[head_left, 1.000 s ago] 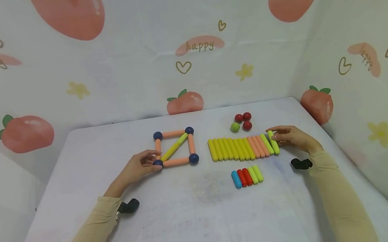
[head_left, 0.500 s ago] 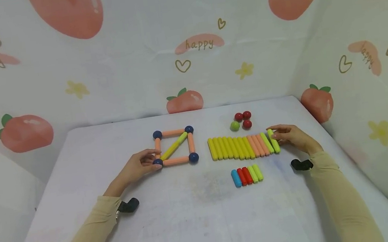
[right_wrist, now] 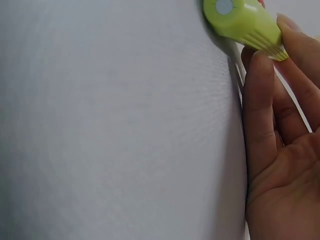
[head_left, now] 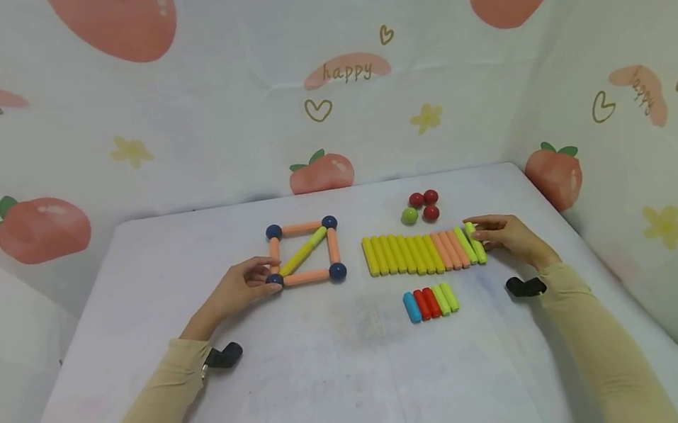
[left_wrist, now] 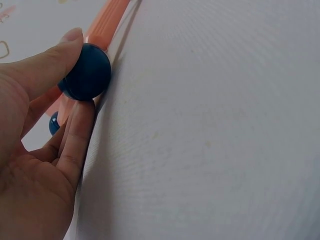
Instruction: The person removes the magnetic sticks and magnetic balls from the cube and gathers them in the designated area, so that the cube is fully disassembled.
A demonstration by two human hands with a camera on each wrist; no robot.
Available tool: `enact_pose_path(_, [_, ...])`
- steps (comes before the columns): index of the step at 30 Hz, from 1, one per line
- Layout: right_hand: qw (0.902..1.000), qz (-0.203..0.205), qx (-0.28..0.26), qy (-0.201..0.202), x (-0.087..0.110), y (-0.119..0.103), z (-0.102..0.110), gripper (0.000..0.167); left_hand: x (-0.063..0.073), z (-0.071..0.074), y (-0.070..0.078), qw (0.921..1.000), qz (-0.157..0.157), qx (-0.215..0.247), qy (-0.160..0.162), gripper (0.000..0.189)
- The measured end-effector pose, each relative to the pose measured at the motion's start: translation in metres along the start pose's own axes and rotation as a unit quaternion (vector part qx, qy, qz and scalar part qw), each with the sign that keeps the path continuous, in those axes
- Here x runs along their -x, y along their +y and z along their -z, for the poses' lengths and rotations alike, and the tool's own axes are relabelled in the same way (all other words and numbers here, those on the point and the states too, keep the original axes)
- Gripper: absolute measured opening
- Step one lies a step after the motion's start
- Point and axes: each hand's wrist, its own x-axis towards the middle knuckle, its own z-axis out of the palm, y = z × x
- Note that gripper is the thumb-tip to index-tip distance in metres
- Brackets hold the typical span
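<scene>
In the head view, a square of orange rods with dark blue balls at its corners lies on the left, a yellow and lime-green diagonal (head_left: 303,250) across it. My left hand (head_left: 244,285) holds its near left blue ball (left_wrist: 87,72), thumb on top and fingers low along the table. To the right runs a row of yellow rods (head_left: 399,254), then orange rods (head_left: 450,250) and lime-green ones. My right hand (head_left: 509,235) pinches the lime-green rod (head_left: 476,243) at the row's right end. That rod (right_wrist: 245,25) slants slightly, its near end close beside its neighbour.
Behind the row sit red balls (head_left: 431,213) and a green ball (head_left: 409,216). In front of it lie a short blue rod (head_left: 412,307), red rods (head_left: 426,303) and short lime-green rods (head_left: 445,298). A printed cloth (head_left: 237,125) hangs behind the white table (head_left: 312,401).
The right hand has shifted slightly left with the lime-green rod, bringing it closer to the row. The left hand stays on the blue ball. The head view has tilted a little downward.
</scene>
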Motion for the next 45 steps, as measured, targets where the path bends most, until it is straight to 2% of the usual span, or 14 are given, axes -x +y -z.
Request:
enact_pose_path(6, [0.9997,-0.007,0.023,-0.004,0.0,-0.002,-0.002,0.057,-0.001,-0.001,0.0,1.0,-0.003,-0.003,0.0,0.056])
enact_pose_path(13, [0.9994,-0.021,0.027,-0.008,0.01,-0.031,-0.008,0.05,-0.001,0.001,0.001,1.0,0.001,-0.004,-0.001,0.055])
enact_pose_path(21, [0.9991,-0.018,0.039,0.0,-0.005,-0.005,-0.002,0.052,-0.003,0.002,-0.004,1.0,0.002,0.006,0.001,0.055])
enact_pose_path(27, [0.9987,-0.024,0.042,0.016,-0.006,-0.002,-0.002,0.056,-0.004,0.002,-0.004,1.0,-0.002,0.006,-0.003,0.056])
enact_pose_path(33, [0.9987,-0.04,0.014,0.028,-0.005,-0.006,0.002,0.055,-0.005,0.004,0.0,0.9999,-0.002,0.007,-0.01,0.057])
enact_pose_path(36, [0.9974,-0.04,0.01,0.059,-0.004,-0.018,0.001,0.055,-0.006,0.004,0.001,0.9999,0.001,0.01,-0.014,0.057])
enact_pose_path(39, [0.9961,-0.013,0.018,0.085,-0.007,-0.039,-0.009,0.057,-0.006,0.004,0.002,0.9999,0.001,0.006,-0.015,0.055])
enact_pose_path(42, [0.9966,0.029,0.024,0.073,-0.012,-0.065,-0.033,0.054,-0.006,0.003,0.002,0.9999,0.005,0.003,-0.009,0.051])
enact_pose_path(45, [0.9964,0.069,0.034,0.036,-0.018,-0.091,-0.065,0.048,-0.007,0.002,0.0,0.9999,0.01,0.001,-0.008,0.049])
